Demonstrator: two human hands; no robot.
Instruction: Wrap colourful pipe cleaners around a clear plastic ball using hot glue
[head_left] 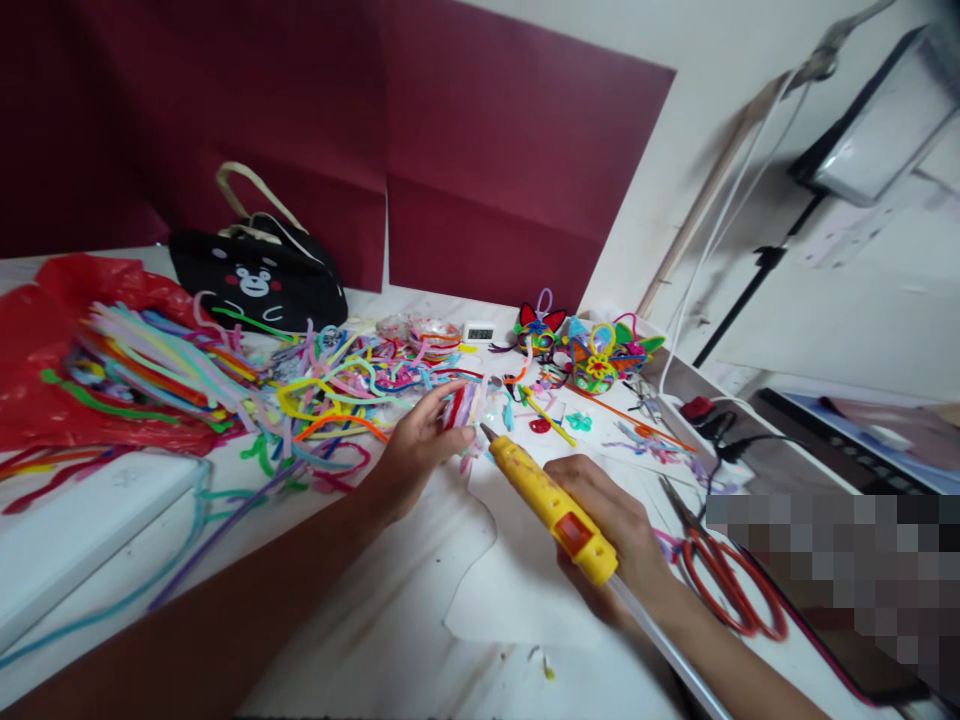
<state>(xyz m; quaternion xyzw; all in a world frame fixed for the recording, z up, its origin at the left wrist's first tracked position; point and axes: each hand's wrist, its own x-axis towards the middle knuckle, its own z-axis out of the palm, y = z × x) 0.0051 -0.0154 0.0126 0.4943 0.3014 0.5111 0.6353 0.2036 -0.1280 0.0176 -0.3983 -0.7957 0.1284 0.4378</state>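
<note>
In my right hand (611, 530) is a yellow hot glue gun (551, 495) with a long clear glue stick (667, 650) coming out of its back end. Its nozzle points up and left, close to what my left hand (424, 435) holds. Between those left fingers sits a small pipe-cleaner craft piece (466, 405), striped red, white and lilac. A clear, shiny part shows at its right side. Whether the nozzle touches the piece I cannot tell. White paper (525, 570) lies on the table beneath the glue gun.
Loose pipe cleaners (330, 390) spread across the left, some in a red plastic bag (45, 310). A black bag (259, 280) stands behind. Finished pipe-cleaner figures (596, 365) sit at the back right. Red-handled scissors (727, 575) lie right, near a dark tablet-like device (832, 630).
</note>
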